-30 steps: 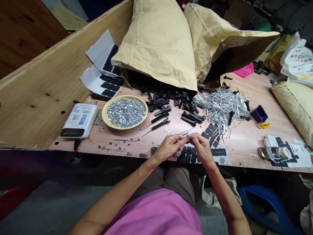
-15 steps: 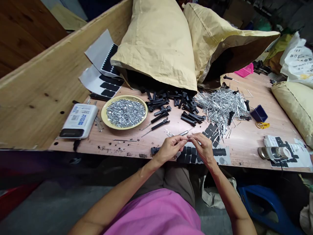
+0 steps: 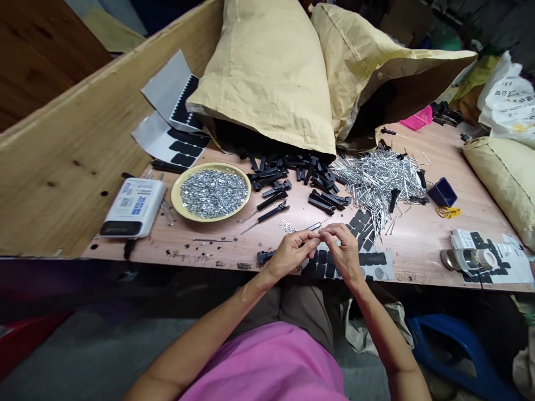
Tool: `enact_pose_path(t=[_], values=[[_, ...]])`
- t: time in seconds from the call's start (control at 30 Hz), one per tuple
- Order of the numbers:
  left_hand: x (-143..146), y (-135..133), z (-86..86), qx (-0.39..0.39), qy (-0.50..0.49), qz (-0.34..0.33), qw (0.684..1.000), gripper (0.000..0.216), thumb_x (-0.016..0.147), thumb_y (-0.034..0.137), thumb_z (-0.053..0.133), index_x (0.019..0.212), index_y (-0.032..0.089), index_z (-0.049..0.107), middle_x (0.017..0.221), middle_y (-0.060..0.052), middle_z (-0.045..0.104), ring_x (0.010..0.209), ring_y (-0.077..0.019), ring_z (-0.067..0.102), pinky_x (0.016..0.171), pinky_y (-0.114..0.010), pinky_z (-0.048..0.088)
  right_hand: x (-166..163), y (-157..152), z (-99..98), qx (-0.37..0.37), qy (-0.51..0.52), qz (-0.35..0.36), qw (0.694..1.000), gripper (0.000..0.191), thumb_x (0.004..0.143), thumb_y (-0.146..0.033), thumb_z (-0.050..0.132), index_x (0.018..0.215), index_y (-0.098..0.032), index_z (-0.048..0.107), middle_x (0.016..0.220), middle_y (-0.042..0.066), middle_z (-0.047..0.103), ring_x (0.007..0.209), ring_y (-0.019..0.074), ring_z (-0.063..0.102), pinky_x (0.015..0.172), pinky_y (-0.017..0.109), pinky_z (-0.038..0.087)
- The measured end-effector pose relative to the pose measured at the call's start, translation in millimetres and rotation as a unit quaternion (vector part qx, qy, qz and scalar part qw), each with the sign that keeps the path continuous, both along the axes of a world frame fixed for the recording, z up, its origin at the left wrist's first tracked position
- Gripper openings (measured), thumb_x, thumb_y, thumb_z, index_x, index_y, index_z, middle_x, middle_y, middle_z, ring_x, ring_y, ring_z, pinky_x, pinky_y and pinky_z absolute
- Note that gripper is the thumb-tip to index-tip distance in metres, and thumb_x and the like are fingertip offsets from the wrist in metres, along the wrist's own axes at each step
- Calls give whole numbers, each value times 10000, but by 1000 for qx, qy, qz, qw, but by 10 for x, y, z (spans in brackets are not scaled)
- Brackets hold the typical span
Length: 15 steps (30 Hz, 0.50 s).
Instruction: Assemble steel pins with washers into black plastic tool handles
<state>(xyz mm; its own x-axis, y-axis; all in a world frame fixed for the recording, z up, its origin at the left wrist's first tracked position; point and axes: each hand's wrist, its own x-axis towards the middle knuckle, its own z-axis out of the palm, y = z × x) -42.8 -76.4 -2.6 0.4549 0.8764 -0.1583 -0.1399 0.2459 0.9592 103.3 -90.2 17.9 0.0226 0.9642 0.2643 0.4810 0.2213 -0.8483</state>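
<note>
My left hand [image 3: 296, 250] and my right hand [image 3: 343, 250] meet fingertip to fingertip over the table's front edge. Both are pinched closed; whatever small piece sits between the fingertips is too hidden to name. Just beyond them lies a black part with a thin metal rod [image 3: 315, 225]. A little cluster of small washers [image 3: 288, 226] is on the table past my left hand. Beneath my hands is a sheet of black adhesive pads [image 3: 374, 259]. Left of my left hand, a black plastic part [image 3: 264, 257] rests at the edge.
A yellow bowl [image 3: 174, 207] full of washers stands left, beside a white box-shaped device [image 3: 136, 203]. Black plastic parts [image 3: 321, 203] and a heap of metal rods [image 3: 376, 181] lie beyond my hands. Large paper sacks [image 3: 267, 78] stand behind. A glass jar [image 3: 463, 260] is at right.
My right hand's fingers have shifted slightly at the meeting point, the hand turning a little. My left hand stays nearly in place. The view has moved slightly.
</note>
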Motion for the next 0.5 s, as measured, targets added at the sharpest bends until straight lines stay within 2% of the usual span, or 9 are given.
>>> enact_pose_path(t=[0.23,0.5], values=[[-4,21,15,-70,-56,8,996,485,695,565,649,878,116,662,490,75,436,379,-19,270,378,-176,179,-33,-19,-16,-30,52,7,998,204,867,-372,561,879,-249,723,806,28,687,772,161,634,718,295,508],[14,34,37,-91,-73,0,993,514,675,512,688,990,106,706,483,69,439,374,-14,269,364,-170,161,-50,-3,-71,-98,166,-47,980,243,836,-422,583,821,-209,698,696,3,667,690,147,631,694,291,519]])
